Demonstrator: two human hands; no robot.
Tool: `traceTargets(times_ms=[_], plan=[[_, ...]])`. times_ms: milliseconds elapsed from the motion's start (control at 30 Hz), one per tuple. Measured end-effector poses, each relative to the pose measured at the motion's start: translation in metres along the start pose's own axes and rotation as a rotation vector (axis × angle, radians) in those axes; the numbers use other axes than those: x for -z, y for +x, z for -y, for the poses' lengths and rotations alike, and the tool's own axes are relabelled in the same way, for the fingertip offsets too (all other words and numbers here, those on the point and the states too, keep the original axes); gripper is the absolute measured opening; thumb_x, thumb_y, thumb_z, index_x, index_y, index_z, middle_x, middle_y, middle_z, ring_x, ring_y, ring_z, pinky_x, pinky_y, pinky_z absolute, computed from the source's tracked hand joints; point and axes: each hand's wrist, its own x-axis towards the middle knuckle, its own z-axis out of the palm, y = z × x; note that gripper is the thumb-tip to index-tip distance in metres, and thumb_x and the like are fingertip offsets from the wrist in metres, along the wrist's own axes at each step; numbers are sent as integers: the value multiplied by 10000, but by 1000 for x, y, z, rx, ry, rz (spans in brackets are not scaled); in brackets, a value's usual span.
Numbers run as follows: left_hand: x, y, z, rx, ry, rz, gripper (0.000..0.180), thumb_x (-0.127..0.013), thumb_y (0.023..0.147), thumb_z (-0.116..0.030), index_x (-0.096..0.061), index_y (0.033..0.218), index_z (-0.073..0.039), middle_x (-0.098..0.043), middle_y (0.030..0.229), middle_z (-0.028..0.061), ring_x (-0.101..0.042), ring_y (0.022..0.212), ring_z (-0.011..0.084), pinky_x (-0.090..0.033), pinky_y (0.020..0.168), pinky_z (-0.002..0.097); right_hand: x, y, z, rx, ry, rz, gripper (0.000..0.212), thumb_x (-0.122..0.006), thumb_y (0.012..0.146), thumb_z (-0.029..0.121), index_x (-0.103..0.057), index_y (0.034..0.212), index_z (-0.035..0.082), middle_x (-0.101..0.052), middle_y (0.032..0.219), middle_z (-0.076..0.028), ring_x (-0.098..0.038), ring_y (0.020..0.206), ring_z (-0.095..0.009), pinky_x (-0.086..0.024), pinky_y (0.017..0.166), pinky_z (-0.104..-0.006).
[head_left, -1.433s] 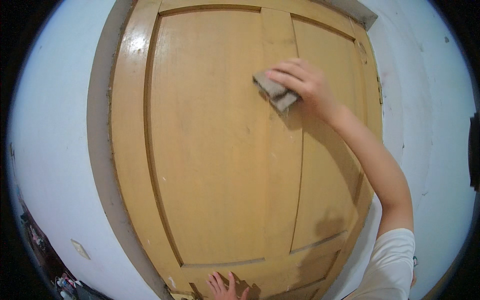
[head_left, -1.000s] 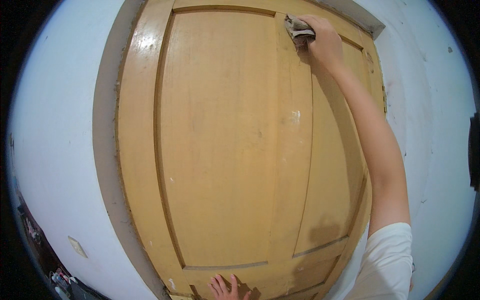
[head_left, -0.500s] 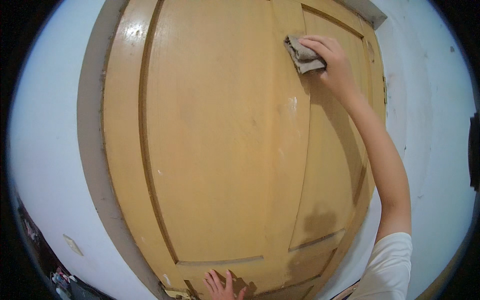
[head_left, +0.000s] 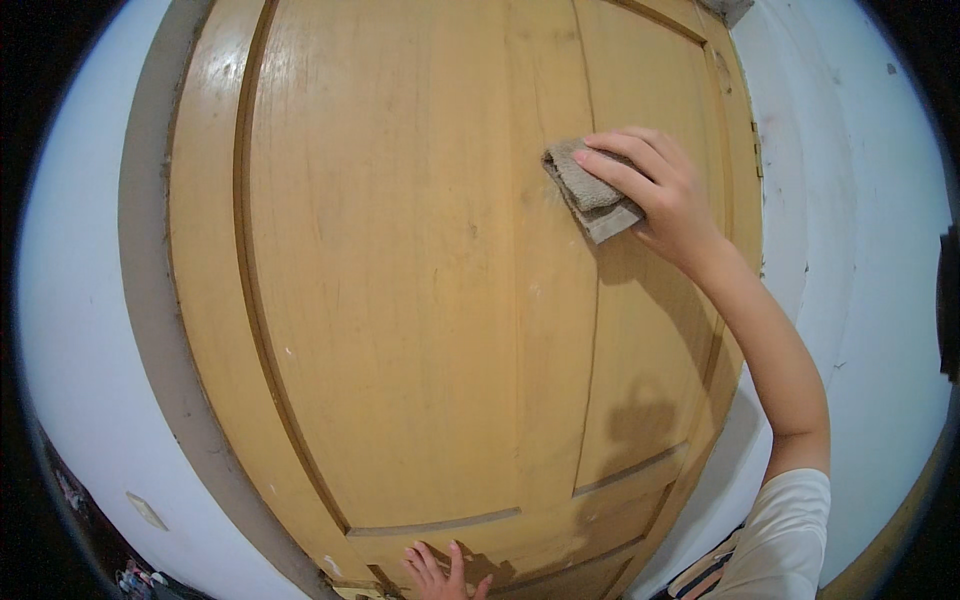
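Observation:
A folded grey-brown cloth is pressed against the yellow wooden door, on the upright strip between two recessed panels. My right hand grips it, fingers wrapped over its right side, the arm stretched up from the lower right. Faint white marks show on the door just below the cloth. Low on the door, my left hand rests with fingers spread, touching the wood beneath the large panel's lower edge. It holds nothing, and its lower part runs out of the picture.
A grey-brown frame borders the door on the left, with white wall beyond. A hinge sits at the door's right edge. On the left wall is a light switch plate. Small cluttered items lie at the lower left.
My right hand has moved down and slightly left across the door with the cloth. The view has shifted a little; my left hand stays on the lower door.

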Motion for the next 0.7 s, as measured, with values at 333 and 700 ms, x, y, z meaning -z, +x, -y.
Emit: traceTargets(times_ms=[333, 700], plan=[[-25, 5, 11, 20, -48, 22, 806, -632, 934, -532, -375, 1509, -31, -102, 1482, 523, -86, 1362, 742, -131, 1076, 782, -20, 38, -24, -136, -45, -23, 497, -661, 749, -65, -655, 1229, 63, -659, 1242, -128, -607, 1161, -353, -488, 987, -407], [-22, 2, 23, -50, 5, 60, 883, -671, 899, -541, -309, 1522, -31, -1, 1485, 542, -18, 1356, 763, -104, 1066, 806, -6, 32, 20, -191, -119, 33, 522, -631, 730, -109, -655, 1222, 65, -655, 1250, -107, -603, 1174, -321, -489, 983, -393]])
